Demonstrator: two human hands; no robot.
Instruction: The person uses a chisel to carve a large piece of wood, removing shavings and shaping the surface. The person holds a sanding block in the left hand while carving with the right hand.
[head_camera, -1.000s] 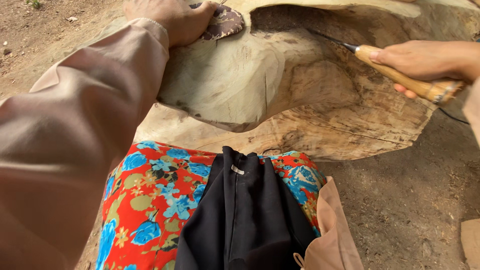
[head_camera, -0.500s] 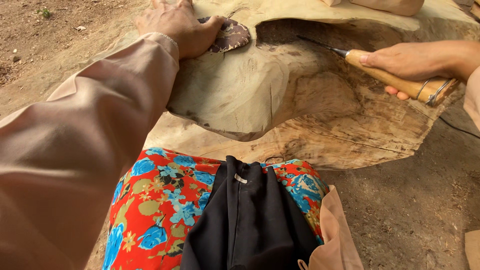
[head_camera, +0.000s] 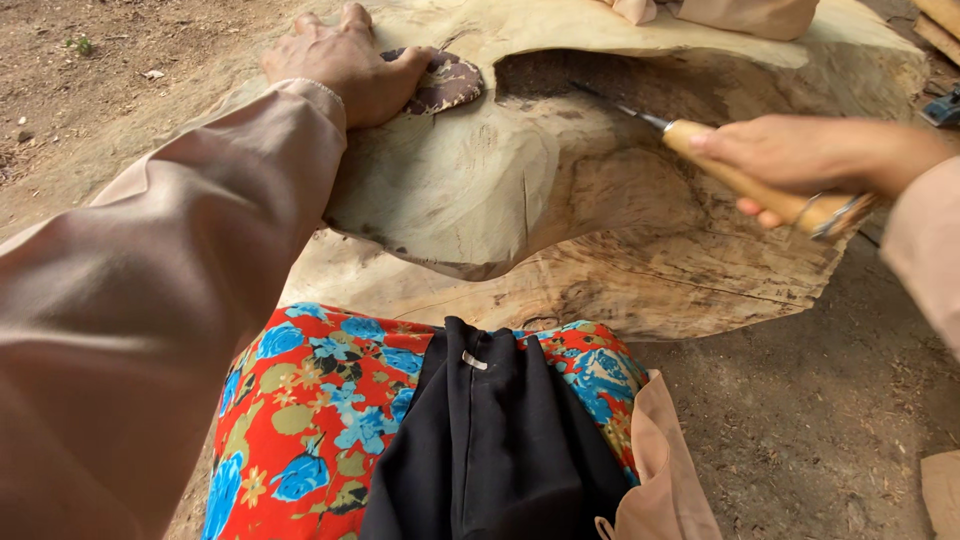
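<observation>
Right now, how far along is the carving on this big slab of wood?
Done: a deep dark hollow is cut into the wood slab. In hand: the right hand drives a wooden-handled chisel into it, the left hand bracing. Left: the lower face looks rough.

The broad, pale carved wood slab (head_camera: 480, 190) fills the middle; its smooth bulging face lies open between the two hands. The left hand (head_camera: 350, 65) and long beige sleeve (head_camera: 180, 270) bar the left side. The right hand (head_camera: 810, 155) with its wooden-handled chisel (head_camera: 740, 180) crosses the dark hollow (head_camera: 600, 85). Bare brown dirt ground (head_camera: 820, 410) lies free on the right.
</observation>
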